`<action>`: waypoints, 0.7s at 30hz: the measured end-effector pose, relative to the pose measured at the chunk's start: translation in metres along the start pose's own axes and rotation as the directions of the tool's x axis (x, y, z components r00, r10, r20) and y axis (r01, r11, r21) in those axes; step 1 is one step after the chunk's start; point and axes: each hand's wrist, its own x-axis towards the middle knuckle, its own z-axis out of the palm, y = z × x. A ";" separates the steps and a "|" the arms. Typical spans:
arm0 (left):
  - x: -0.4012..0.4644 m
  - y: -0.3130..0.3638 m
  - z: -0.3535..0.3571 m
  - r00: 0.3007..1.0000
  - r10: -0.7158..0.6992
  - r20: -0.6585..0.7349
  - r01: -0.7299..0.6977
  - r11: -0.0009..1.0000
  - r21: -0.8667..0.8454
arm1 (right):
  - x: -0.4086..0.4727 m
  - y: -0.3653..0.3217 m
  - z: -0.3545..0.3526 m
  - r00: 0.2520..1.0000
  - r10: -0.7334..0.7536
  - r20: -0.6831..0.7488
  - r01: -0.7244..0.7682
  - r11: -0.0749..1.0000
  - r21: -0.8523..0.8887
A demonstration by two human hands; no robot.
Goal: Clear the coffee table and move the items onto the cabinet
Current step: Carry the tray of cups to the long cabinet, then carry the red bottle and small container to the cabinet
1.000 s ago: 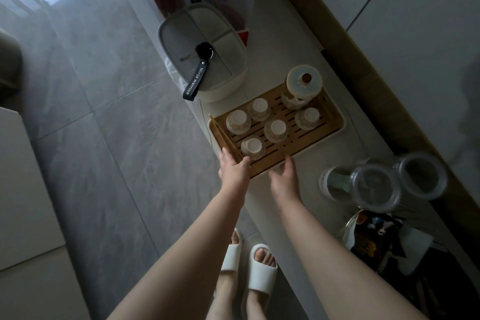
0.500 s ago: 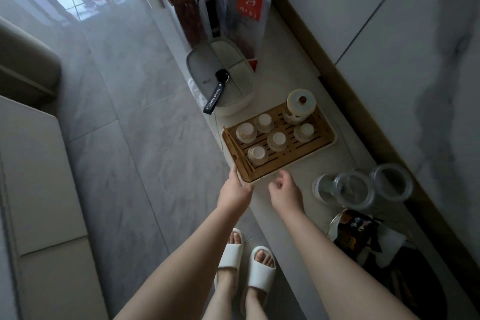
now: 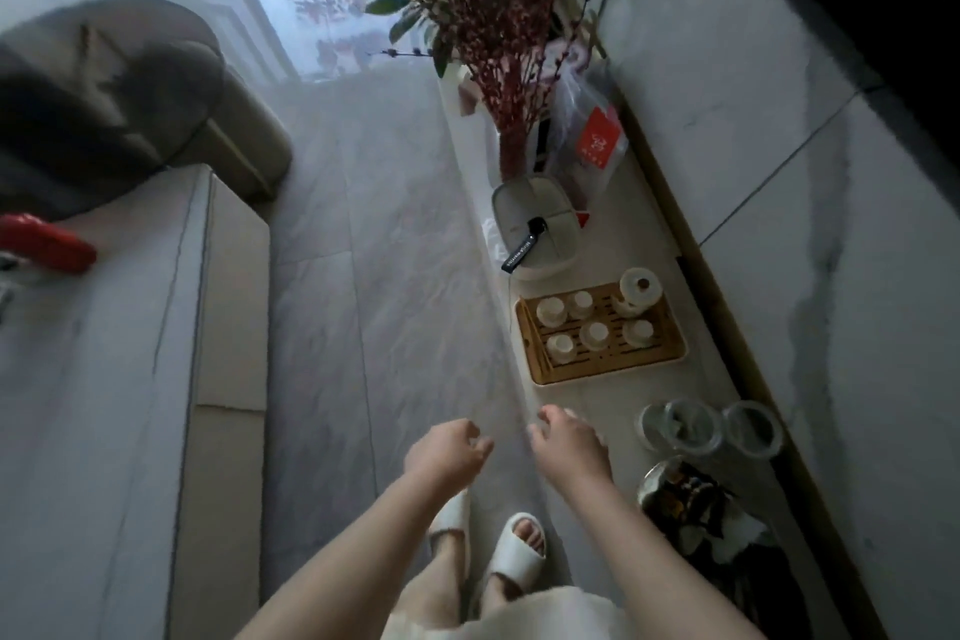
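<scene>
1. Far left of the frame: the pale tabletop [image 3: 104, 379] carries a red thing [image 3: 44, 242] at its upper-left edge, too blurred to name.
2. Lower centre: the left hand [image 3: 447, 452] hangs over the floor [image 3: 374, 276], fingers loosely curled, holding nothing.
3. Just right of it, the right hand [image 3: 569, 447] is likewise loosely curled and empty, over the near edge of the cabinet [image 3: 597, 405].
4. Centre right: the tray [image 3: 613, 369] with its cups [image 3: 595, 335] sits flat on the cabinet, apart from both hands.
5. Lower right: glass jars [image 3: 691, 429] stand beside the tray.
6. Judgement: the tray step looks finished; next calls for turning left to the tabletop to fetch what remains, likely the red thing.
</scene>
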 end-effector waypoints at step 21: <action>-0.127 -0.256 -0.185 0.910 -0.318 -0.265 0.245 0.930 -0.276 | -0.073 -0.314 0.049 0.872 -0.451 0.188 0.484 0.743 -0.462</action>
